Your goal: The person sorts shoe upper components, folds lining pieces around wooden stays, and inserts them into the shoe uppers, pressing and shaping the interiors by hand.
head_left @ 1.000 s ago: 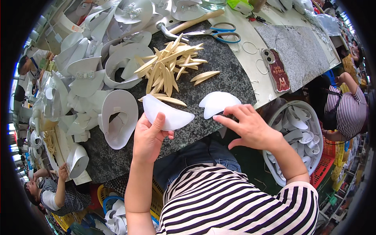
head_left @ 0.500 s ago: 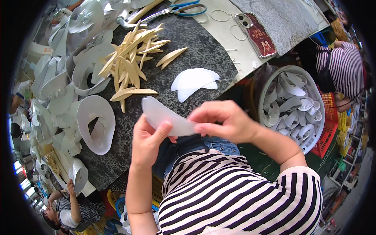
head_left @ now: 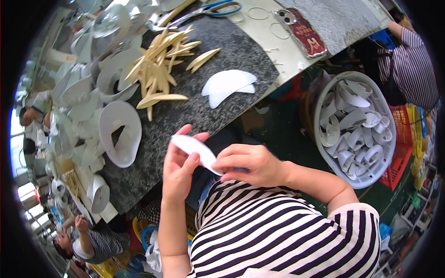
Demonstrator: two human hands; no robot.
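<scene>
I hold a white crescent-shaped sheet piece (head_left: 199, 149) in front of my body, just off the table's edge. My left hand (head_left: 178, 169) grips its upper left end, thumb on the near face and some fingers behind. The thumb and fingers of my right hand (head_left: 252, 164) pinch its lower right end. On the dark table lie similar white crescent pieces (head_left: 227, 85), partly overlapping. Left of those is a loose heap of thin cream-coloured crescent strips (head_left: 160, 69).
White curved, ring-like shells (head_left: 121, 158) crowd the table's left side. Scissors (head_left: 225, 8) and a phone in a dark red case (head_left: 308, 39) lie at the far side. A white basket (head_left: 388, 155) of white curved pieces stands right, beside a red crate (head_left: 402, 162). Other people work at both sides.
Both hands have lowered toward my body with the white piece, which is now turned more edge-on. My view has shifted, and the co-worker at the lower left has lowered a white shell.
</scene>
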